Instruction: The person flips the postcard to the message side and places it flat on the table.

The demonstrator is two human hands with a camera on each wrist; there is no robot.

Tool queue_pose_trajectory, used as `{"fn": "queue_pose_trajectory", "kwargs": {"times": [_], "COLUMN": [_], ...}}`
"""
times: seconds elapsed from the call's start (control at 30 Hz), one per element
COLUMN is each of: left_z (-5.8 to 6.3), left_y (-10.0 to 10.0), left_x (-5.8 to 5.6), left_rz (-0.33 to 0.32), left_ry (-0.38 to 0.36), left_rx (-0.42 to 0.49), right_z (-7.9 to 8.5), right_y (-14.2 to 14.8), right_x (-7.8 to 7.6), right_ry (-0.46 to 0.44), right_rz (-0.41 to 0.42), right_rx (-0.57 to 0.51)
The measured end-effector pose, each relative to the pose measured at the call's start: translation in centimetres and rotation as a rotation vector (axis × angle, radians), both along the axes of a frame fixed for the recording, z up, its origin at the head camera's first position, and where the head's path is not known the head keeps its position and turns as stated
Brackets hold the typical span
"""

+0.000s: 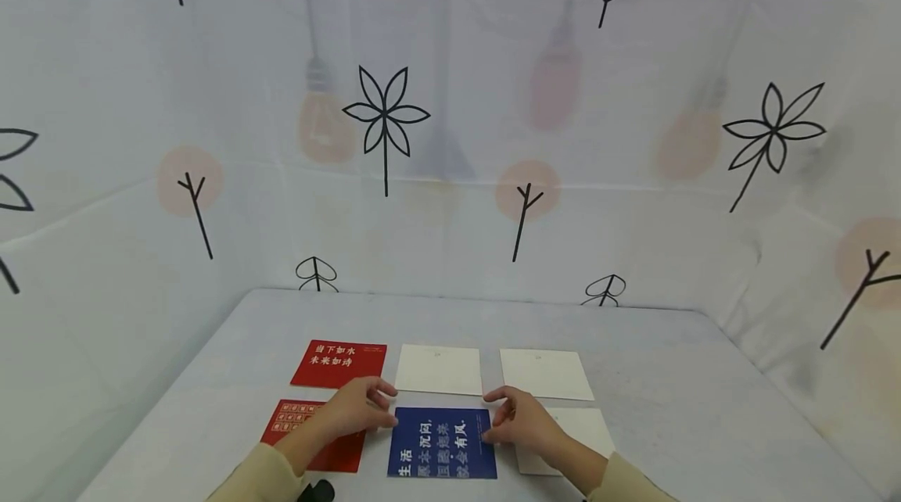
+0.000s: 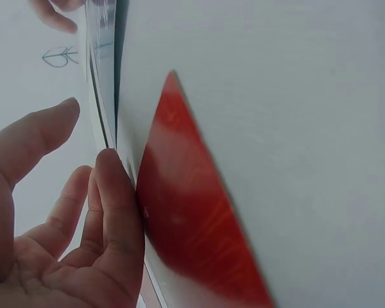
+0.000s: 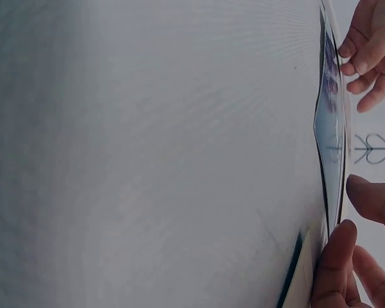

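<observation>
A blue card (image 1: 439, 443) with white lettering lies flat on the table before me. My left hand (image 1: 357, 410) is at its left side, fingers parted and fingertips right at the edge. At the opposite side is my right hand (image 1: 526, 425), its thumb and fingers spread apart near the right edge. Beneath the left forearm a red card (image 1: 345, 455) is partly covered; it shows large in the left wrist view, where the red card (image 2: 186, 199) is beside the fingers. The right hand and wrist partly cover a white card (image 1: 584, 428).
Behind the hands, another red card (image 1: 338, 369) with white writing and two white cards (image 1: 438, 369) (image 1: 547, 374) form a back row. All lie on a pale table (image 1: 676, 408). A white patterned curtain (image 1: 450, 236) encloses the back and sides.
</observation>
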State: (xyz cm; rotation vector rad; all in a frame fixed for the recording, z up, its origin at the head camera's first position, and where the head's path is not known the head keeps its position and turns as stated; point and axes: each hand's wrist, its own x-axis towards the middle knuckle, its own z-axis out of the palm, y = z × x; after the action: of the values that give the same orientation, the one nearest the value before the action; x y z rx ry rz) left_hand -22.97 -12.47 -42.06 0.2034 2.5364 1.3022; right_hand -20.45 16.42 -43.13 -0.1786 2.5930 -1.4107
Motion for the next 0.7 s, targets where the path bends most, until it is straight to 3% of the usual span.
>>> {"fn": "queue_pose_trajectory", "kwargs": {"times": [0.7], "left_z": [0.35], "left_y": [-0.07], "left_x": [0.66], "left_rz": [-0.108], "left_ry": [0.004], "left_rx": [-0.111], "right_z": [0.0], "right_y": [-0.1], "right_x": [0.0], "right_ry": [0.008], "right_rz": [0.025], "right_rx": [0.04]}}
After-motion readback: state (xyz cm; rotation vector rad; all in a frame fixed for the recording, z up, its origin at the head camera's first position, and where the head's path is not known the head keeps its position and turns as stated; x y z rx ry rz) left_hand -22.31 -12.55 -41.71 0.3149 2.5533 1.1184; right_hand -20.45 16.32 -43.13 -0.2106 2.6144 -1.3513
